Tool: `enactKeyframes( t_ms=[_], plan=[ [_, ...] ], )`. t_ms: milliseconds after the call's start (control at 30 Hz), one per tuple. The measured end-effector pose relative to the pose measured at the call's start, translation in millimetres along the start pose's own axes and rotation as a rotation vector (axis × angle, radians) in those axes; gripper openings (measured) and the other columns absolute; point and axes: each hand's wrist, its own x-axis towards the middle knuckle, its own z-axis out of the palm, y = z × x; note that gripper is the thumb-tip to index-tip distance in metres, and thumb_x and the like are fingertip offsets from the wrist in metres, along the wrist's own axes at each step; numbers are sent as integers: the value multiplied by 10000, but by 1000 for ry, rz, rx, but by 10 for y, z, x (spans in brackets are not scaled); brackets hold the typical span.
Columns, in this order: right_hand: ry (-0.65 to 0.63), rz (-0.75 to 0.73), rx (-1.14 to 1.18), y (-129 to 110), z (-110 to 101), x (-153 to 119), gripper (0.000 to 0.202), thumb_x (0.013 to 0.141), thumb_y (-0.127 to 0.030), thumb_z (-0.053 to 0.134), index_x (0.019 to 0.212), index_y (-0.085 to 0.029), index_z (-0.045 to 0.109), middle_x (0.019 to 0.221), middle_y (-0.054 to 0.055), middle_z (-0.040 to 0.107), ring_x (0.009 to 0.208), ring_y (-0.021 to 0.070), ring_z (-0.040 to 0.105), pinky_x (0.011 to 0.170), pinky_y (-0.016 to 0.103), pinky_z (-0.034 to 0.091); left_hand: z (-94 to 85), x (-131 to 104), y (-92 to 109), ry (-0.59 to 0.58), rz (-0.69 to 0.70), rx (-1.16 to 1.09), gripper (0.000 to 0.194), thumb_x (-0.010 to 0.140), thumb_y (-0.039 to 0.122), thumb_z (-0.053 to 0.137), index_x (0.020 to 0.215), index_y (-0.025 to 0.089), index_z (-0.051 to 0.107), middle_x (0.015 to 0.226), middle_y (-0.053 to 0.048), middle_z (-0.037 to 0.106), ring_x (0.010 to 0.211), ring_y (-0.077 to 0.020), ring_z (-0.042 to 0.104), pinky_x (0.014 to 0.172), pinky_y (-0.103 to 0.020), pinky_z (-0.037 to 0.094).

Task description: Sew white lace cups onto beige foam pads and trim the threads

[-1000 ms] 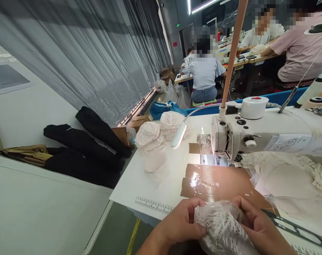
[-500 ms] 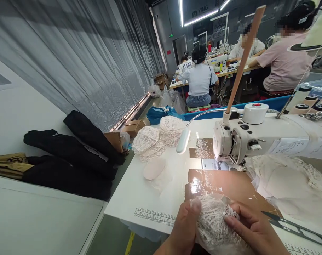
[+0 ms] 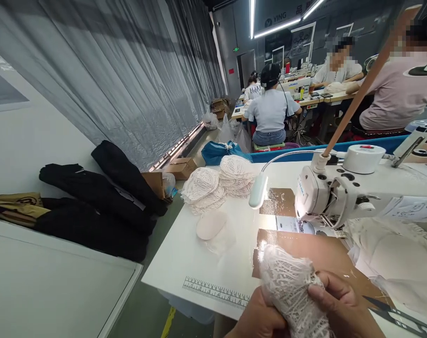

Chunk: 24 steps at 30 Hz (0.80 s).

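Note:
Both my hands grip a cream lace piece (image 3: 293,286), a rounded cup-like shape, held above the front of the sewing table. My left hand (image 3: 263,312) is closed around its lower left side, with part of the fingers hidden beneath. At its right edge, my right hand (image 3: 335,298) pinches the lace between thumb and fingers. Behind the lace stands the sewing machine (image 3: 315,192), its lit needle area beyond a brown sheet (image 3: 319,249) on the table. Thread snips or scissors (image 3: 396,314) lie to the right of my right hand.
Lace cups stand in two stacks (image 3: 201,188) at the table's left, with a smooth beige oval pad (image 3: 211,225) before them. A lamp (image 3: 258,190) hangs beside the machine. Cream fabric (image 3: 392,253) heaps up at right. A printed ruler (image 3: 213,291) runs along the front edge. Other people sit beyond.
The lace piece has been turned more upright and tilted, showing more of its patterned face. My left hand has moved lower on it. The camera view has swung slightly to the left.

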Motion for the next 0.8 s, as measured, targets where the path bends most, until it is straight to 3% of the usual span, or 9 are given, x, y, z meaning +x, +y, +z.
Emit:
enactKeyframes(
  t_ms=[67,167,233,300,367,467,533,633,800],
  plan=[
    [21,-44,-3,-62,-49,18,434,656,-572,754,542,-209,545,575,2,574,563,176,548,554,299,480,-138,-112,50,-5,-3,133,136,599,181,766,680,99,694,675,-68,640,645,-197,608,650,-308,452],
    [30,-33,-31,-138,-102,32,410,677,-599,726,600,-221,586,587,4,585,571,182,554,564,304,479,-364,-315,233,-29,37,331,179,682,185,709,547,111,618,605,-45,600,562,-123,531,587,-249,412],
    [-8,-5,-78,-153,-85,26,391,672,-578,742,623,-217,600,596,-9,573,558,161,532,542,275,452,-436,-396,407,39,240,470,108,718,234,708,729,130,679,806,-70,651,740,-164,582,708,-272,453],
    [-92,-11,-144,-139,-30,9,375,677,-559,744,636,-212,606,615,-20,564,574,149,520,543,252,433,-424,-397,561,99,401,641,438,653,279,797,1060,174,672,1158,-99,600,1039,-236,547,906,-318,426],
    [-181,-25,-209,-114,33,-11,353,709,-562,712,683,-220,629,641,-24,577,596,148,518,553,243,428,-362,-332,639,61,321,747,712,575,310,866,1224,192,599,1207,-96,571,1064,-251,530,909,-312,425],
    [-220,-60,-352,-103,84,-23,320,761,-558,663,745,-239,659,670,-21,617,611,156,542,567,244,434,-273,-202,581,-54,96,722,495,661,380,814,1066,139,661,871,-26,599,771,-160,539,688,-231,426],
    [-195,-153,-480,-121,83,-13,315,800,-539,629,704,-240,659,688,-5,634,649,174,574,610,258,454,-238,-147,483,-89,88,683,359,725,401,758,927,115,677,770,1,545,697,-124,484,632,-206,382],
    [-150,-304,-613,-156,67,10,350,853,-490,581,615,-239,634,722,16,641,704,192,598,654,270,467,-217,-124,387,-117,138,657,333,764,409,720,887,104,669,760,5,515,690,-112,447,620,-199,353],
    [-79,-327,-634,-170,74,24,310,846,-461,609,627,-245,649,790,15,674,732,185,626,669,256,469,-235,-129,429,-109,120,660,382,755,422,736,954,102,673,802,-12,545,718,-124,469,651,-211,377]
  ],
)
